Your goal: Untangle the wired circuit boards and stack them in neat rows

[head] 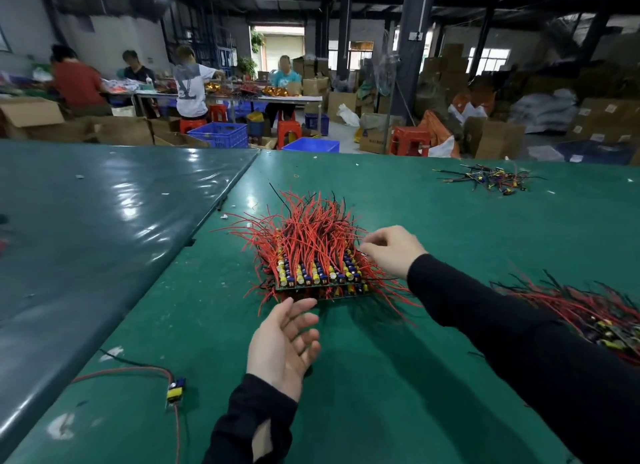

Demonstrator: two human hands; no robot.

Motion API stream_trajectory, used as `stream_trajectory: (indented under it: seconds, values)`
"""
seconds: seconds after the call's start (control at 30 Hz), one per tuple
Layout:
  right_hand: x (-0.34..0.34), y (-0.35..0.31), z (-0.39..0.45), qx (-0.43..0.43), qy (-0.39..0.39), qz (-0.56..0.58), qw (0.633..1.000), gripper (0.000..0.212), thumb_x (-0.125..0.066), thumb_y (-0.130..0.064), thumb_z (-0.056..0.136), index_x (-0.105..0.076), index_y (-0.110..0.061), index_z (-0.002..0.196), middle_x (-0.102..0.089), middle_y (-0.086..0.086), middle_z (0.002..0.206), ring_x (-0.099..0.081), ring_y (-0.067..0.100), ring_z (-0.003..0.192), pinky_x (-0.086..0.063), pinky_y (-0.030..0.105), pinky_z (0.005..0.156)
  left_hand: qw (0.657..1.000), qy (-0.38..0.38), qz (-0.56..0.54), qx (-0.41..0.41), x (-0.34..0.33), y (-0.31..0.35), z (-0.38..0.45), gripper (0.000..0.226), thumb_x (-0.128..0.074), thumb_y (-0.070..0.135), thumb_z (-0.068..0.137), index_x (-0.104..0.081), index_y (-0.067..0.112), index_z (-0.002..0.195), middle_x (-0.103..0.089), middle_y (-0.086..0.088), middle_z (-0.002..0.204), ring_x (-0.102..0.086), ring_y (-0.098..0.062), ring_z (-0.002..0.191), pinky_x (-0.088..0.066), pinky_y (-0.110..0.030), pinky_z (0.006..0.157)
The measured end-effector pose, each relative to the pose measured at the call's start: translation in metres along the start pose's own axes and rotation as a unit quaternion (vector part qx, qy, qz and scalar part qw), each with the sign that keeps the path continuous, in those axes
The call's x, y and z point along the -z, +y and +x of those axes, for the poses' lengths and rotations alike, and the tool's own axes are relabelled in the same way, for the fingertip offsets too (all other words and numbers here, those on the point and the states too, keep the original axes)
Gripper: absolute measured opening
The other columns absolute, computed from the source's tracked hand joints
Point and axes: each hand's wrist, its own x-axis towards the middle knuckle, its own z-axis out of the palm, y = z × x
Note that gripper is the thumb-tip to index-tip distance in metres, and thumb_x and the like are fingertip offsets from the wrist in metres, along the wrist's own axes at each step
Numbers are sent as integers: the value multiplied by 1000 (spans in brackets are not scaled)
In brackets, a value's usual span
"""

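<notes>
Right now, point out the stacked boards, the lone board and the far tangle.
stacked boards point(320, 276): head view, front row of yellow parts.
lone board point(175, 390): head view, its yellow part, lower left.
far tangle point(493, 179): head view, middle of the heap.

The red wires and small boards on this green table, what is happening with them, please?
A person is sorting wired circuit boards. A neat stack of boards sits mid-table, red wires pointing away. The right hand pinches something thin at the stack's right edge; the left hand is open, palm up, just in front. A tangled pile waits at the right, one loose board lies left, and scraps far back.
</notes>
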Motion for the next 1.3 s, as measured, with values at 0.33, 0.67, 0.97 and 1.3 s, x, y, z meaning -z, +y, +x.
stream_trajectory:
  seconds: [0.33, 0.67, 0.97, 1.3]
  values:
    - [-16, -22, 21, -103, -88, 1, 991, 62, -64, -48, 85, -47, 3, 118, -54, 8, 81, -52, 25, 83, -38, 29, 60, 999, 42, -29, 3, 0, 4, 3, 30, -44, 24, 96, -65, 8, 80, -55, 3, 47, -46, -7, 36, -36, -13, 36]
    - [-2, -49, 16, -97, -112, 10, 989, 45, -70, -40, 83, -45, -7, 102, -53, 3, 83, -50, 14, 56, -33, 19, 40, 995, 93, -47, -1, 1, 5, 5, 24, -44, 19, 95, -62, 9, 83, -49, 0, 63, -37, -13, 53, -33, -17, 40]
    - [-7, -67, 29, -112, -131, 28, 985, 53, -66, -41, 86, -52, -1, 119, -56, 9, 91, -55, 20, 54, -38, 16, 31, 995, 70, -62, 21, 5, 4, 9, 23, -44, 19, 95, -61, 9, 83, -49, 1, 61, -37, -12, 52, -33, -14, 36]
    - [-9, -64, 37, -114, -74, 250, 959, 28, -75, -20, 77, -52, -8, 67, -53, 6, 54, -51, 20, 52, -50, 36, 70, 995, 71, -69, 21, 8, 4, 11, 21, -45, 19, 95, -61, 9, 84, -49, 1, 61, -37, -13, 52, -33, -15, 36]
